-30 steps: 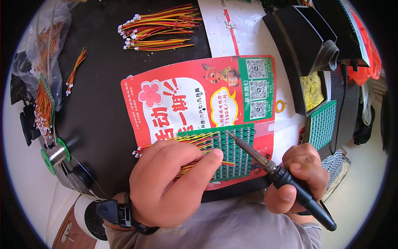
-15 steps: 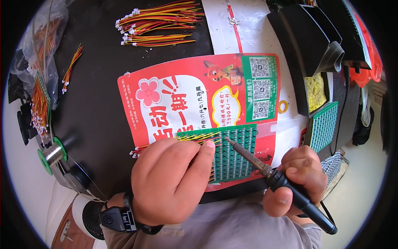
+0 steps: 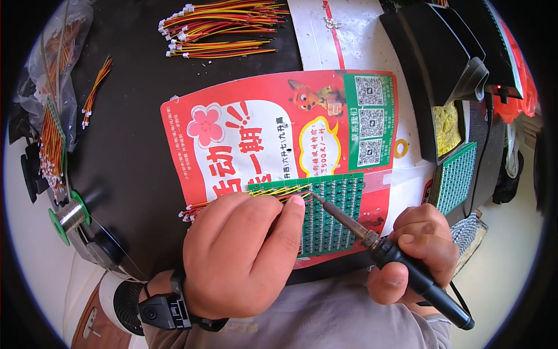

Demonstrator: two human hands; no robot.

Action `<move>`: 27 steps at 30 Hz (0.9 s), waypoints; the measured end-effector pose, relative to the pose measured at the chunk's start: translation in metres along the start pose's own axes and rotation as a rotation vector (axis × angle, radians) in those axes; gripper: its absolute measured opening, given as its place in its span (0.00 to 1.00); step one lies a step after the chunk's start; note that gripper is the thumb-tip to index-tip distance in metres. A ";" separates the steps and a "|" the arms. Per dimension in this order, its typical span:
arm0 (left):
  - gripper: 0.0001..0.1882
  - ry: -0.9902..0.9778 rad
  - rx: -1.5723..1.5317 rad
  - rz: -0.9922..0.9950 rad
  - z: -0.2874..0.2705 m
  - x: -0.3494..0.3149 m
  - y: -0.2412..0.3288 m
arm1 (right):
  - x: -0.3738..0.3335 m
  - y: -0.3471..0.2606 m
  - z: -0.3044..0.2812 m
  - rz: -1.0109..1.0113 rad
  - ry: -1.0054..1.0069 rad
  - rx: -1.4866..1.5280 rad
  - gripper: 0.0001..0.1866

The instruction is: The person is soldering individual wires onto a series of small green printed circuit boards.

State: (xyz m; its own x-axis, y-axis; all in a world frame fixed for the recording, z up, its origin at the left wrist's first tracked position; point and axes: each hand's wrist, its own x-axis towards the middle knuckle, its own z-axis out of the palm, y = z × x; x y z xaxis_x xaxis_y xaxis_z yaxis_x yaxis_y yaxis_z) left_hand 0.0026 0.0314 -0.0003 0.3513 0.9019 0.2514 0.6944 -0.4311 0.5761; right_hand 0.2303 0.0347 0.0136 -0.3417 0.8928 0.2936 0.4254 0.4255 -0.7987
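Note:
A green circuit board panel with rows of small pads lies on a red printed sheet. My left hand rests over the panel's left part, its thumb and forefinger pinched on a wire of a red-and-yellow cable. More such wires lie across the panel's upper left, their white connectors sticking out past my left hand. In my right hand is a black-handled soldering iron; its tip touches or nearly touches the panel at the wire ends beside my left thumb. My left fingers hide the exact wire held.
Bundles of red-and-yellow cables lie at the far side, a few more at the left. A solder spool stands left. At right are a yellow sponge in a black holder and another green panel.
The iron's tip has moved slightly left and closer to the wire ends by my left thumb. My left hand keeps its pinch; the whole view has shifted a little.

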 end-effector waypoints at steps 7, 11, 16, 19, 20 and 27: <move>0.16 0.005 -0.010 -0.019 0.000 0.000 0.002 | 0.001 0.000 -0.001 -0.002 -0.014 0.033 0.22; 0.16 0.004 -0.006 -0.026 0.001 0.001 0.002 | 0.002 0.001 -0.001 -0.015 -0.021 0.016 0.22; 0.15 0.017 -0.010 -0.026 0.002 0.001 0.003 | 0.000 0.001 0.001 -0.018 0.002 0.012 0.22; 0.15 0.018 -0.007 -0.028 0.002 0.002 0.003 | -0.002 0.000 0.001 -0.045 0.051 0.035 0.22; 0.15 0.019 -0.004 -0.030 0.002 0.001 0.003 | -0.003 -0.002 0.002 -0.008 0.045 -0.013 0.20; 0.13 -0.002 0.019 0.041 0.001 0.000 0.000 | -0.002 0.001 0.000 -0.028 0.073 0.050 0.21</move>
State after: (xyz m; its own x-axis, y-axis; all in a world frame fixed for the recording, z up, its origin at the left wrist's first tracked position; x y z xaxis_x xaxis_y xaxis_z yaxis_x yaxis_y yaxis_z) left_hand 0.0030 0.0316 -0.0006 0.3811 0.8834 0.2726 0.6915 -0.4681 0.5502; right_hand 0.2314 0.0331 0.0116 -0.2904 0.8897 0.3522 0.3731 0.4442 -0.8145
